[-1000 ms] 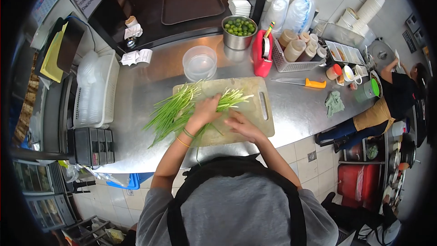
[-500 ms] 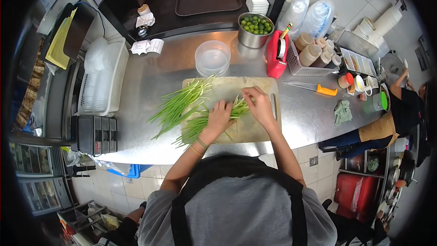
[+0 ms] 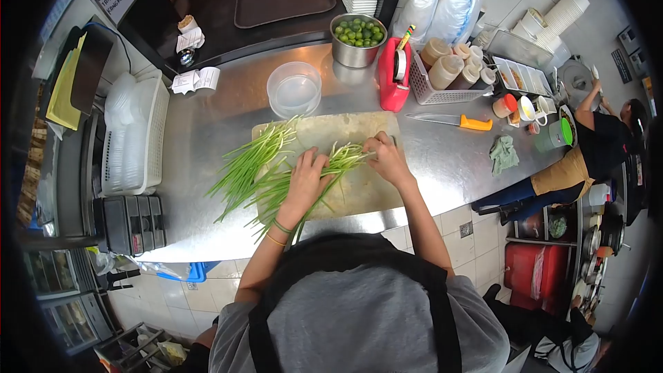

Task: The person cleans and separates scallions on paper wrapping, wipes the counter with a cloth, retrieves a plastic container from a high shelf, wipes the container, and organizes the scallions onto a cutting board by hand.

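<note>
My left hand [image 3: 307,178] is wrapped over a bunch of spring onions [image 3: 345,159] on a worn cutting board [image 3: 373,197]; its fingertips are curled around the stalks. My right hand [image 3: 388,162] pinches the pale ends of the same bunch near the board's right side. A second bunch of spring onions [image 3: 252,159] lies to the left, its green tips hanging past the board's edge onto the steel counter. Behind the board stands a clear round plastic tub [image 3: 295,90]. A knife with an orange handle [image 3: 476,123] lies right of the board.
A pot of green limes [image 3: 358,33], a red tape dispenser [image 3: 394,76] and a basket of sauce bottles [image 3: 449,72] line the back. A green cloth [image 3: 504,155] lies at right. A white basket of plastic lids [image 3: 135,138] stands left. A co-worker [image 3: 594,145] stands far right.
The view has shifted, so the counter sits further left. My right hand has come down onto the pale ends, which now reach further right. My left hand stays on the bunch.
</note>
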Tool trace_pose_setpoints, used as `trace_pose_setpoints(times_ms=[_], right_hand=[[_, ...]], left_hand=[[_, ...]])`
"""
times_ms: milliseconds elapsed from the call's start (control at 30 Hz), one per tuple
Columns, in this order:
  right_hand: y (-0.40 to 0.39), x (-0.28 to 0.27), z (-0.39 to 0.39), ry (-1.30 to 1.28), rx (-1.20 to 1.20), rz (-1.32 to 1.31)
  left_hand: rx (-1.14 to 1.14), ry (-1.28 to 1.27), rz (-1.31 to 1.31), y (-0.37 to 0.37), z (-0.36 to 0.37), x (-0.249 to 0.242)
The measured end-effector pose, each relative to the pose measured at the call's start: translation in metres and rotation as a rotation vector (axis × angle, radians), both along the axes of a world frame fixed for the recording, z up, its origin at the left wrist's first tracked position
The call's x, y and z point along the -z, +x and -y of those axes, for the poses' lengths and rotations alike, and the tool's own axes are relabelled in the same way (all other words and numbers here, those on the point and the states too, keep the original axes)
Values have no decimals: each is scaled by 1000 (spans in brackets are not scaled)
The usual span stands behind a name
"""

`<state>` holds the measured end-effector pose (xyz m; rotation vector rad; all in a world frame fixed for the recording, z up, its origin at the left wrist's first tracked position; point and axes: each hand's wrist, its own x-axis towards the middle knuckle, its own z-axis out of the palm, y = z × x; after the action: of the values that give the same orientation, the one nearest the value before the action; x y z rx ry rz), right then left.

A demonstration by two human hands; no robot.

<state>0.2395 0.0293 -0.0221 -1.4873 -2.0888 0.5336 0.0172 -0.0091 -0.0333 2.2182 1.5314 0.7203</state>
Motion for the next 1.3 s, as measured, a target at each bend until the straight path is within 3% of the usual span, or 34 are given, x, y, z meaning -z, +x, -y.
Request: trace_pose_setpoints(times_ms=[100,200,267,367,467,567,633,700,767,867,967,1033,1133,1200,1233,1300], right_hand=[[2,13,0,-76,8,49],[5,20,-7,-108,-38,44],[-6,10,-9,-14,21,-116],[-11,15,-14,12,-62,-148],[-11,18,-24,173,-149,-87],[3,-2,-45,491,-91,87],[26,-18,-57,506,-36,124],[18,-86,-41,443,114,-271],[21,-113,-40,155,124,-914],[8,-136,-26,15,96,-1064],[-20,-93,-23,-139,-19,-868],[-43,-58,-21,93,-159,-483],[-57,-18,-14,212,-347,-140],[-61,-13,-9,256,-338,56],[-59,-12,-11,255,-296,18],[-47,-14,-21,249,-211,-58]], left_hand=[[24,104,-30,1,1,-1],[-28,-42,61,7,3,-10],[-35,86,-66,11,6,0],[-60,182,-226,16,7,9],[-90,202,-272,18,10,19],[-127,158,-253,19,10,29],[-101,151,-205,17,11,24],[-80,88,-147,13,8,26],[-50,34,-111,9,6,21],[-52,39,-167,6,8,4],[-65,98,-300,7,25,-16],[-28,23,-418,7,46,-47],[395,-234,-221,0,56,-106],[346,-268,-129,4,47,-111],[320,-285,-82,6,42,-112],[154,-32,-94,6,20,-73]])
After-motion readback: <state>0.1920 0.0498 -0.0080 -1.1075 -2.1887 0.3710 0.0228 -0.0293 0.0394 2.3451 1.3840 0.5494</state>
